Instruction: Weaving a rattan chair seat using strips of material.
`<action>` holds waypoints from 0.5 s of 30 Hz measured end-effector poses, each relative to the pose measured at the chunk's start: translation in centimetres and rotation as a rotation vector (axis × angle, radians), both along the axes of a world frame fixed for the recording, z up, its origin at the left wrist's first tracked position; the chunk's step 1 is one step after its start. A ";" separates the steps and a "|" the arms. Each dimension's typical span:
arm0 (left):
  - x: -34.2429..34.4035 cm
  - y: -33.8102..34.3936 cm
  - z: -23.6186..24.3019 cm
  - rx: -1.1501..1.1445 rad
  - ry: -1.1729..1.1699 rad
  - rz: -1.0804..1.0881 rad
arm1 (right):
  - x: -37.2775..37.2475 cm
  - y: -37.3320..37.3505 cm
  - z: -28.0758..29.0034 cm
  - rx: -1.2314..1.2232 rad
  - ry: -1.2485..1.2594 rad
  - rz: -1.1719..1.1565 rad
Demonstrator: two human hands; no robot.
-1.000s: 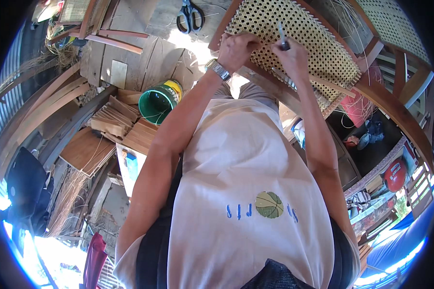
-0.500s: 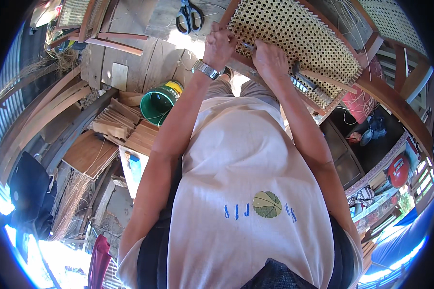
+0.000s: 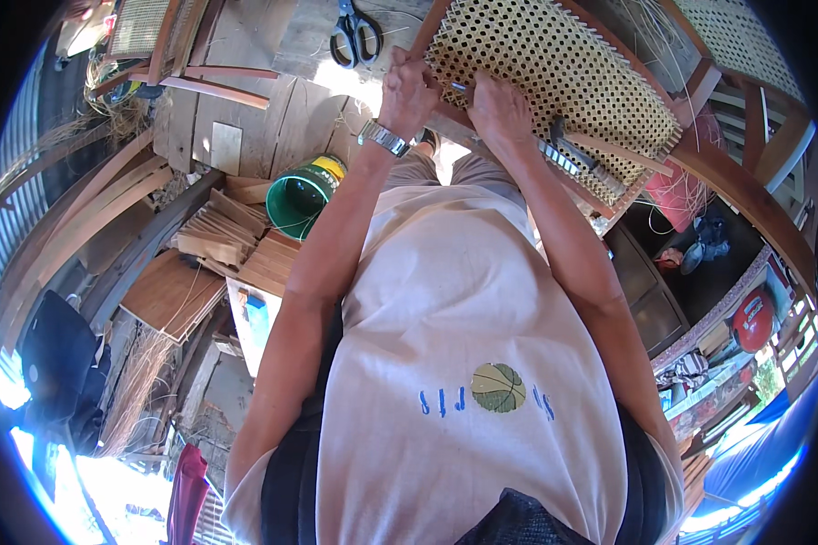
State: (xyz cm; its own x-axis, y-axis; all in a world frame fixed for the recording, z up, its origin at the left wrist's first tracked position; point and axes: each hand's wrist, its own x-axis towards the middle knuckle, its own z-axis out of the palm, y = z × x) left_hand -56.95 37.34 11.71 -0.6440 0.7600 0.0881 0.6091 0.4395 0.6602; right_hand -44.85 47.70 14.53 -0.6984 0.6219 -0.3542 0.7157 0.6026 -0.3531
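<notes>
A woven cane panel (image 3: pixel 554 64) in a wooden frame (image 3: pixel 745 195) lies tilted in front of me at the top of the view. My left hand (image 3: pixel 407 91), with a metal watch on the wrist, is closed at the panel's near left edge. My right hand (image 3: pixel 498 109) rests just beside it on the same edge, fingers curled over the weave. A thin dark tool tip (image 3: pixel 459 87) shows between the two hands; which hand holds it I cannot tell. Loose cane strands stick out along the panel's lower rim.
Black-handled scissors (image 3: pixel 353 32) lie on the plank floor above my left hand. A green bucket (image 3: pixel 302 195) stands at left beside stacked wooden slats (image 3: pixel 218 241). Bent wooden frame pieces (image 3: pixel 82 200) lie at far left. A red round object (image 3: pixel 753 320) sits at right.
Both hands have moved down and left along the panel's near edge and now sit close together. The right hand came off the panel's upper face.
</notes>
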 end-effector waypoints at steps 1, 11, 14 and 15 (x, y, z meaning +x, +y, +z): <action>0.0 0.0 0.0 -0.005 -0.042 0.016 | -0.1 0.0 -0.2 -0.001 -0.001 -0.001; 1.1 0.7 -3.0 -0.187 0.251 -0.071 | 0.0 2.4 -1.3 -0.266 0.058 -0.034; 1.5 0.6 -4.0 -0.092 0.286 -0.085 | -0.1 2.2 -1.6 -0.179 0.036 -0.015; 1.7 0.6 -4.0 -0.092 0.287 -0.092 | -0.4 1.9 -1.3 -0.098 -0.005 -0.028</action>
State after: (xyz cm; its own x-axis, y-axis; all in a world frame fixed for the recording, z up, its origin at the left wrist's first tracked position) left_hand -55.21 37.98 7.72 -0.5312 0.8269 0.1847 0.8048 0.4242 0.4152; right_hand -45.26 49.63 13.24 -0.6792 0.6034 -0.4177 0.7337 0.5448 -0.4060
